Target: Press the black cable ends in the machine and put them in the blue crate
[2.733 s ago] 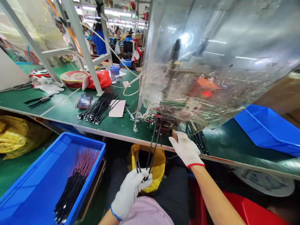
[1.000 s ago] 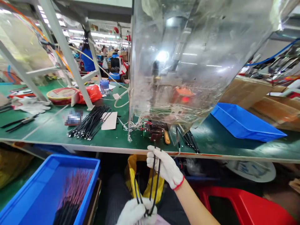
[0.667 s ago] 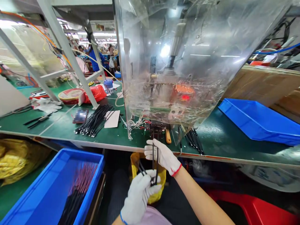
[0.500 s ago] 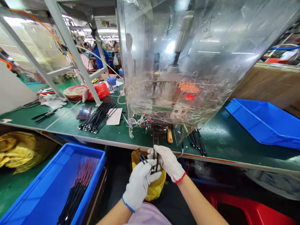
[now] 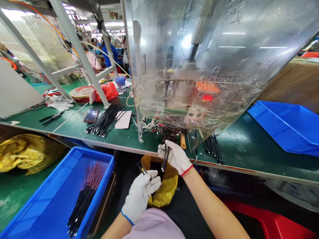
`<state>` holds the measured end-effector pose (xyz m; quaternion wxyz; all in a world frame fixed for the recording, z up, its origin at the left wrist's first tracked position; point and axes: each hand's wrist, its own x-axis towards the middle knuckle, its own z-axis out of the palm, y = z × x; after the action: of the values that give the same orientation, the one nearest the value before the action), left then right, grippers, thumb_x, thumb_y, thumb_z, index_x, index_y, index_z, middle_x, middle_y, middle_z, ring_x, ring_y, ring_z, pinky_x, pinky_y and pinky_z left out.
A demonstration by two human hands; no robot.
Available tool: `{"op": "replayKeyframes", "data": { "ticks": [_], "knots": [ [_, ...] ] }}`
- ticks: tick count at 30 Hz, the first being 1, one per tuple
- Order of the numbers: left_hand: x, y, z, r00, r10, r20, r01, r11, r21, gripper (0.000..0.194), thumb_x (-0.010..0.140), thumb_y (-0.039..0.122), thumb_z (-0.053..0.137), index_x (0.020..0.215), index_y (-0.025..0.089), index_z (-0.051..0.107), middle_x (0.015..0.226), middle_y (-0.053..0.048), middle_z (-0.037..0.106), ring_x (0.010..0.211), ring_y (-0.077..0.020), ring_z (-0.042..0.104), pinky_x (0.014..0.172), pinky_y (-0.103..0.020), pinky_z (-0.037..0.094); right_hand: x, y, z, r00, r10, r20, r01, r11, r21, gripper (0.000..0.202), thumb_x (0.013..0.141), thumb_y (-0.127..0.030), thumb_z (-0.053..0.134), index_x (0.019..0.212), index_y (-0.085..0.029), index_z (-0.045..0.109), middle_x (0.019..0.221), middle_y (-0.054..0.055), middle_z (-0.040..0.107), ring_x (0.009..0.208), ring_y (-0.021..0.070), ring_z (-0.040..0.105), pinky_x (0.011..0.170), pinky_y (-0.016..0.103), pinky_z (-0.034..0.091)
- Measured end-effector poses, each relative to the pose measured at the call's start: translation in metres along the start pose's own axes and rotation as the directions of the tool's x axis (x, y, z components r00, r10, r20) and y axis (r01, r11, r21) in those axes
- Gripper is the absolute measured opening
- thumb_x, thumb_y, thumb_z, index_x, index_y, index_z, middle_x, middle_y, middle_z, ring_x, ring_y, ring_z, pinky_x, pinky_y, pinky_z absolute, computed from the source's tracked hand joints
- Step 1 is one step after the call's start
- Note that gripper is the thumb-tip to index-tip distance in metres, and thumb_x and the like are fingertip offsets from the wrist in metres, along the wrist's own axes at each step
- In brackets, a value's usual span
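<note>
White knitted gloves cover both hands. My right hand (image 5: pixel 175 156) is closed on a black cable (image 5: pixel 164 160) at the bench edge, just below the dark metal fixture (image 5: pixel 170 130) of the machine. The cable's upper part runs up toward that fixture. Lower and to the left, my left hand (image 5: pixel 142 191) is closed on thin black strips (image 5: pixel 142 168) that stick out above its fingers. The two hands are apart. A yellow bag (image 5: pixel 163 194) hangs open beneath them.
A clear shield (image 5: pixel 194 66) hangs over the machine. Black cables (image 5: pixel 107 119) lie on the green bench (image 5: pixel 122 141) at left, others (image 5: pixel 213 148) right of the fixture. Blue bins stand at lower left (image 5: pixel 50 192) and right (image 5: pixel 286 127). A wooden handle (image 5: pixel 182 141) lies beside the fixture.
My right hand has moved up toward the fixture with its cable. My left hand has drawn away down and left with its strips. The hands were together before. The view has shifted slightly.
</note>
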<state>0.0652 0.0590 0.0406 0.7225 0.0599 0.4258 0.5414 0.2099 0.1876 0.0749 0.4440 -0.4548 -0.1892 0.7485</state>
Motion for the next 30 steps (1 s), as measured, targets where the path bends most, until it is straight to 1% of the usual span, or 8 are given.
{"op": "replayKeyframes", "data": {
  "ticks": [6,17,21,23,25,27,28,30],
  "knots": [
    [-0.001,-0.003,-0.013,0.999,-0.025,-0.023,0.025,1.0,0.009,0.035,0.066,0.031,0.081,0.093,0.01,0.071,0.104,-0.015,0.071,0.09,-0.0269,0.069,0.088,-0.041,0.055,0.0,-0.003,0.005,1.0,0.004,-0.016,-0.004,1.0,-0.004,0.039,0.094,-0.027,0.045,0.062,-0.012,0.062,0.073,0.012,0.072,0.058,0.016,0.067,0.064,0.03,0.059],
    [-0.005,-0.001,-0.013,0.99,-0.11,0.094,0.095,0.984,0.152,0.033,0.068,0.032,0.079,0.091,0.009,0.071,0.097,-0.013,0.071,0.082,-0.0217,0.069,0.077,-0.034,0.057,-0.001,-0.005,0.012,0.998,0.015,-0.061,-0.015,1.0,-0.003,0.037,0.095,-0.028,0.045,0.066,-0.012,0.061,0.074,0.011,0.072,0.056,0.0161,0.066,0.061,0.031,0.058],
    [-0.008,0.0,-0.021,0.956,-0.173,0.239,0.124,0.971,0.205,0.03,0.072,0.034,0.076,0.089,0.011,0.068,0.089,-0.01,0.069,0.071,-0.0163,0.066,0.063,-0.026,0.054,-0.003,-0.002,-0.004,0.997,-0.014,0.079,0.014,1.0,0.002,0.031,0.095,-0.028,0.046,0.076,-0.012,0.064,0.079,0.009,0.072,0.06,0.0166,0.068,0.062,0.031,0.058],
    [-0.009,0.002,-0.03,0.927,-0.215,0.307,0.13,0.953,0.275,0.031,0.074,0.037,0.075,0.089,0.012,0.066,0.08,-0.008,0.068,0.061,-0.0133,0.063,0.053,-0.022,0.049,-0.008,0.011,-0.024,0.97,0.035,0.239,-0.028,0.999,-0.035,0.033,0.096,-0.036,0.046,0.084,-0.013,0.065,0.079,0.009,0.072,0.061,0.0176,0.068,0.06,0.03,0.057],
    [-0.009,0.007,-0.04,0.894,-0.285,0.346,0.137,0.909,0.394,0.032,0.075,0.039,0.073,0.09,0.011,0.066,0.071,-0.006,0.066,0.052,-0.0111,0.059,0.048,-0.02,0.045,-0.014,0.035,-0.046,0.908,0.201,0.367,-0.163,0.978,-0.134,0.045,0.095,-0.05,0.043,0.086,-0.012,0.066,0.073,0.011,0.071,0.058,0.0189,0.068,0.054,0.028,0.055],
    [-0.009,0.013,-0.051,0.847,-0.4,0.349,0.166,0.824,0.542,0.032,0.076,0.039,0.071,0.088,0.01,0.067,0.062,-0.003,0.062,0.046,-0.0093,0.054,0.046,-0.02,0.041,-0.02,0.067,-0.062,0.838,0.357,0.413,-0.3,0.933,-0.198,0.054,0.094,-0.058,0.04,0.089,-0.01,0.066,0.071,0.013,0.071,0.057,0.0197,0.068,0.052,0.028,0.055],
    [-0.008,0.016,-0.057,0.824,-0.459,0.333,0.183,0.771,0.61,0.031,0.076,0.039,0.07,0.088,0.01,0.067,0.059,-0.002,0.061,0.045,-0.0088,0.051,0.046,-0.02,0.04,-0.022,0.083,-0.067,0.829,0.375,0.414,-0.332,0.927,-0.175,0.054,0.094,-0.057,0.04,0.094,-0.01,0.066,0.075,0.014,0.071,0.06,0.0201,0.069,0.054,0.029,0.055],
    [-0.005,0.018,-0.067,0.804,-0.529,0.272,0.189,0.661,0.726,0.031,0.076,0.039,0.068,0.087,0.01,0.068,0.056,0.0,0.058,0.044,-0.0083,0.048,0.045,-0.02,0.037,-0.024,0.113,-0.07,0.879,0.297,0.373,-0.308,0.951,-0.032,0.043,0.096,-0.048,0.043,0.103,-0.012,0.065,0.085,0.012,0.072,0.068,0.0204,0.071,0.061,0.032,0.057]
  ]
}}
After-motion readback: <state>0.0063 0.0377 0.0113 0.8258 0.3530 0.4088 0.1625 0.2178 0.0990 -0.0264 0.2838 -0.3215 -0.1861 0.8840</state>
